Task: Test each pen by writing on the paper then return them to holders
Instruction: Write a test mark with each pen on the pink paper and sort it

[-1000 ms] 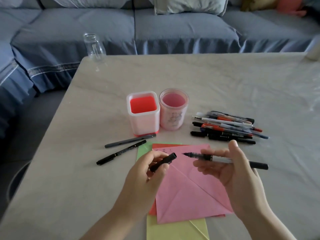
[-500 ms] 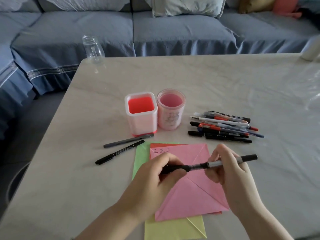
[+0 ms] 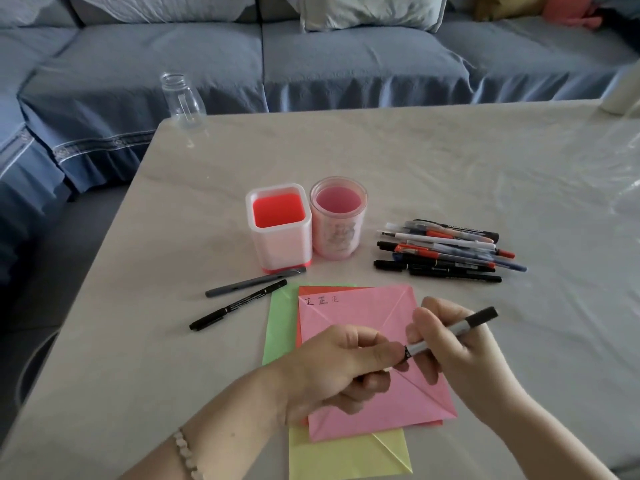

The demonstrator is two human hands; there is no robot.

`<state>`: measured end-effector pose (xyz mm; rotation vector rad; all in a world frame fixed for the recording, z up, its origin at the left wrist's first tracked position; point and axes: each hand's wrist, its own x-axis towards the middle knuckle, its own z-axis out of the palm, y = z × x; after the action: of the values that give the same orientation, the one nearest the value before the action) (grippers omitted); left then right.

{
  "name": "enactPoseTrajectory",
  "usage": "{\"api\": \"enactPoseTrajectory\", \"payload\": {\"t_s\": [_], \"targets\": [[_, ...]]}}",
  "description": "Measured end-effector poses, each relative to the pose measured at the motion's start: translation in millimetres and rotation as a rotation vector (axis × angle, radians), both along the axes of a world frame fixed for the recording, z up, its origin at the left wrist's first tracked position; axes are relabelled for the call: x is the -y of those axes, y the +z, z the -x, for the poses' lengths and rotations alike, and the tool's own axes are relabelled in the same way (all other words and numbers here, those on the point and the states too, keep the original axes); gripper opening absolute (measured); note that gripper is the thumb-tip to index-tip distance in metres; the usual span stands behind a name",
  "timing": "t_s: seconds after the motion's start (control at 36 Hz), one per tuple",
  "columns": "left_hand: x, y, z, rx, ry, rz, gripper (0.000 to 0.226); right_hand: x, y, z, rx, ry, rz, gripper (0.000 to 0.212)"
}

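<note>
Both hands hold one grey-and-black pen (image 3: 453, 332) above the pink paper (image 3: 360, 317), which bears three small written marks at its top left. My right hand (image 3: 453, 362) grips the barrel. My left hand (image 3: 343, 365) pinches the pen's cap end, which its fingers hide. Behind the paper stand a square holder with a red inside (image 3: 278, 226) and a round pink holder (image 3: 337, 218). A heap of several pens (image 3: 446, 252) lies to the right of the holders. A grey pen (image 3: 254, 282) and a black pen (image 3: 239, 304) lie left of the paper.
Green (image 3: 280, 323), yellow (image 3: 346, 459) and red sheets lie under the pink one. A clear glass bottle (image 3: 181, 100) stands at the table's far left corner. A blue sofa (image 3: 346, 60) runs behind the table. A white object (image 3: 620, 95) sits at the far right edge.
One second ago the cap and the pen were apart, one in each hand. The hands came together and the cap end now sits on the pen's tip.
</note>
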<state>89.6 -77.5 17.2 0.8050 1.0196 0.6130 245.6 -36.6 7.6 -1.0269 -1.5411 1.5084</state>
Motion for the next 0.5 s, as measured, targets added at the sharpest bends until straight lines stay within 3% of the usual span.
{"api": "enactPoseTrajectory", "payload": {"t_s": [0.14,0.19,0.28,0.36,0.5], "targets": [[-2,-29,5,-0.761,0.06,-0.571,0.01,-17,-29,2,0.277,0.108,0.141,0.02],[2,-39,9,-0.817,0.195,-0.59,0.009,-28,-39,2,0.43,0.09,0.05,0.004],[9,-54,20,-0.837,0.394,-0.543,0.005,-55,-46,-6,0.616,-0.092,-0.244,0.02],[18,-67,39,-0.968,0.513,-0.593,0.019,-88,-41,-11,0.818,-0.233,-0.578,0.024],[23,-68,76,-1.252,0.624,-0.719,0.012,-122,-47,-13,1.178,-0.118,-0.521,0.033]]}}
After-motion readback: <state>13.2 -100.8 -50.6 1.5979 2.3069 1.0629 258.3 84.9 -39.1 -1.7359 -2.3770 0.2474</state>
